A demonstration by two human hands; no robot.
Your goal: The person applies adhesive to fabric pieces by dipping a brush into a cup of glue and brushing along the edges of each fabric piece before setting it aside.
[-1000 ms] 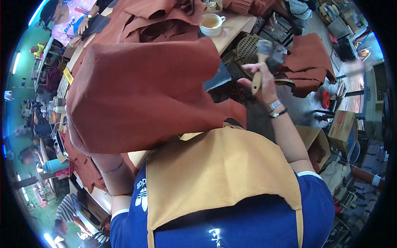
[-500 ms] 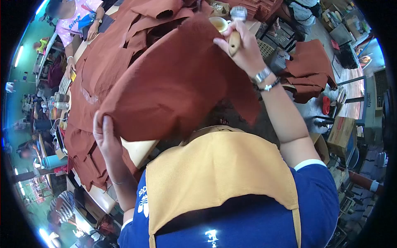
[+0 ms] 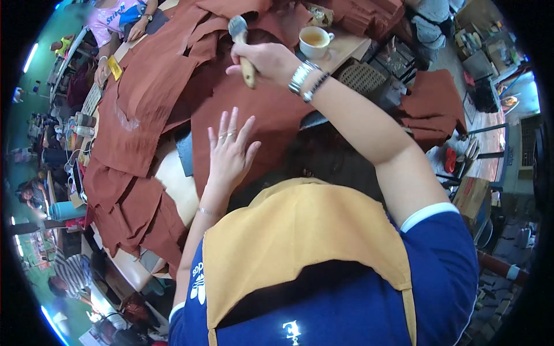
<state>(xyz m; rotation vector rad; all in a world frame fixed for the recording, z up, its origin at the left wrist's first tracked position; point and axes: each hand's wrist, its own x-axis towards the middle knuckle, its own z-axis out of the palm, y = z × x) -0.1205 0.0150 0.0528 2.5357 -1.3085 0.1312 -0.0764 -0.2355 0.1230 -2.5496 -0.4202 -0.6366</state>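
Observation:
My right hand (image 3: 268, 62) is closed round the wooden handle of a brush (image 3: 247, 70), its bristles pointing away from me. Under both hands a reddish-brown leather sheet (image 3: 231, 92) lies across the table, its near edge hanging towards me. My left hand (image 3: 231, 141) rests on or just over this sheet, fingers spread and holding nothing. To the right of the brush stands a white cup (image 3: 314, 43) with yellowish liquid in it. More leather pieces (image 3: 135, 109) overlap to the left of my left hand.
A pale tabletop (image 3: 176, 173) shows between the leather pieces. Stacked leather (image 3: 363, 17) sits at the far right, and more leather (image 3: 433, 106) drapes over something beyond the table. At the upper left a person (image 3: 115, 23) is by the table, a hand near a yellow object (image 3: 114, 68).
The leather sheet has come down from my raised hands onto the table. My left hand has let go of it and spread open. My right hand has moved left with the brush.

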